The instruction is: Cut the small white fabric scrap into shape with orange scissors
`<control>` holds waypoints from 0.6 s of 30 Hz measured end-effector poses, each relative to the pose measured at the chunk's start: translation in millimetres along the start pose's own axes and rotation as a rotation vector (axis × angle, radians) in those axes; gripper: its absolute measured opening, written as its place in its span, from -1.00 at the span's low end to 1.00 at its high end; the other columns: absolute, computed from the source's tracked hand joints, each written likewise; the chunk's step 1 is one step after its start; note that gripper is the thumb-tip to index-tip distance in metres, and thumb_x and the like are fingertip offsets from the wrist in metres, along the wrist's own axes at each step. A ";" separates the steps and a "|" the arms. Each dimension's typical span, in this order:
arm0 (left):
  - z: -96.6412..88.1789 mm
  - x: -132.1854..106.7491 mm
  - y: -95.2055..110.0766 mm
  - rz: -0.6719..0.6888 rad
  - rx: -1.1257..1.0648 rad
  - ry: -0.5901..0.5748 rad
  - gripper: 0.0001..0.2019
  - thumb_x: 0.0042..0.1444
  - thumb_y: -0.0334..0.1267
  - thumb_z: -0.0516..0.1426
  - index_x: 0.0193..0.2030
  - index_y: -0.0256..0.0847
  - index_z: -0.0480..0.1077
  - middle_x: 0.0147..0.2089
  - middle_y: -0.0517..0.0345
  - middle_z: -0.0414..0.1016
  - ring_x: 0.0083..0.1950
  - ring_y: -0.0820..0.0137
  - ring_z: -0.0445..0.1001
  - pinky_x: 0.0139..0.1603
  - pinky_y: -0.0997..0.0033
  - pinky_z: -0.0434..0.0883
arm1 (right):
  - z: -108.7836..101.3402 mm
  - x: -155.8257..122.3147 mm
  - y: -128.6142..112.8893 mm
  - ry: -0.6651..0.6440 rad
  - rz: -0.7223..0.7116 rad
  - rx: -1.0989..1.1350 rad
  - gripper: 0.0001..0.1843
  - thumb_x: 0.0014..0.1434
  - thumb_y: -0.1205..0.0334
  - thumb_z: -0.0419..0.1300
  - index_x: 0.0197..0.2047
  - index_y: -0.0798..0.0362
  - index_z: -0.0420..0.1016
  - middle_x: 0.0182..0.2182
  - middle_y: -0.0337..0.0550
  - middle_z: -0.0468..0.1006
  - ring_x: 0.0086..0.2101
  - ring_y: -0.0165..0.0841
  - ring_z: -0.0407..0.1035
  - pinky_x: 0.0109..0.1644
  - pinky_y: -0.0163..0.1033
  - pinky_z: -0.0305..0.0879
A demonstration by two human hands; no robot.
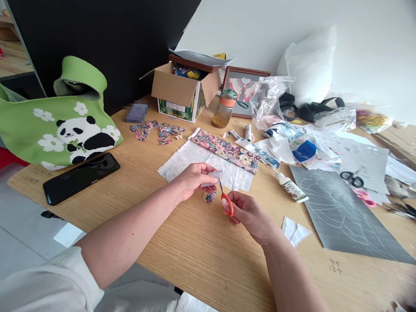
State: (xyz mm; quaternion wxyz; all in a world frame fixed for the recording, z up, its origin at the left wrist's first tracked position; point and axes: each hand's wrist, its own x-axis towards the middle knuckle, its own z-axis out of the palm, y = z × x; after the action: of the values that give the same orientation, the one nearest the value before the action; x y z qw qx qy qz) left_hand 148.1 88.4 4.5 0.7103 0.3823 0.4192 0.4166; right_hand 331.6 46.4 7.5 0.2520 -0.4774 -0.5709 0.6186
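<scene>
My left hand (194, 179) pinches a small white scrap of fabric (214, 175) above the wooden table (193, 251). My right hand (248, 215) grips small orange-handled scissors (226, 201), whose blades point up at that scrap. A little floral cut piece (210, 196) lies on the table just under both hands. Behind them lie a white backing sheet (189, 161) and a strip of floral fabric (226, 150).
A black phone (81, 177) and a green panda bag (52, 124) sit at the left. A glue bottle (292, 187), a grey drawn sheet (340, 214), a cardboard box (182, 91), a jar (225, 109), black scissors (352, 178) and plastic bags crowd the back and right.
</scene>
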 end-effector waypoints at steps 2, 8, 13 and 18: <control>0.8 -0.2 0.1 -0.001 -0.005 0.012 -0.76 -0.11 -0.55 0.23 -0.27 -0.35 0.34 -0.44 0.18 0.43 -0.51 0.47 0.47 -0.48 0.51 0.41 | 0.1 -0.1 -0.2 -0.002 -0.002 0.003 -0.45 -0.08 -0.28 0.32 -0.46 0.06 0.30 -0.57 -0.33 0.24 -0.57 -0.49 0.06 -0.50 -0.30 0.03; 1.7 -0.9 -0.8 -0.008 -0.025 0.020 -0.70 -0.14 -0.56 0.26 -0.23 -0.34 0.33 -0.45 0.20 0.42 -0.51 0.48 0.47 -0.45 0.49 0.42 | -0.2 -0.5 0.7 -0.018 -0.002 0.013 -0.45 -0.05 -0.28 0.31 -0.48 0.05 0.28 -0.58 -0.34 0.23 -0.57 -0.50 0.06 -0.50 -0.30 0.03; 1.1 0.2 -1.3 -0.003 -0.035 0.011 -0.64 -0.18 -0.55 0.30 -0.22 -0.34 0.32 -0.46 0.22 0.41 -0.52 0.48 0.45 -0.44 0.47 0.42 | -0.7 -1.1 0.2 -0.030 0.010 0.016 -0.45 -0.07 -0.28 0.32 -0.47 0.05 0.28 -0.57 -0.34 0.24 -0.57 -0.50 0.06 -0.49 -0.30 0.02; 1.1 0.1 -1.0 -0.014 -0.025 0.001 -0.65 -0.16 -0.56 0.28 -0.21 -0.34 0.31 -0.46 0.20 0.42 -0.52 0.48 0.45 -0.43 0.47 0.42 | 0.3 -1.6 -2.1 -0.030 0.013 0.015 -0.44 -0.07 -0.29 0.32 -0.48 0.04 0.27 -0.57 -0.32 0.27 -0.56 -0.49 0.07 -0.48 -0.29 0.03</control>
State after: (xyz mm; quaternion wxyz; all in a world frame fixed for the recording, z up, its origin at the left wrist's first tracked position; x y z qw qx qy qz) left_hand 149.4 87.9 4.0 0.7177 0.3703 0.4171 0.4168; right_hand 331.5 45.3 9.9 0.2429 -0.4699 -0.5668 0.6316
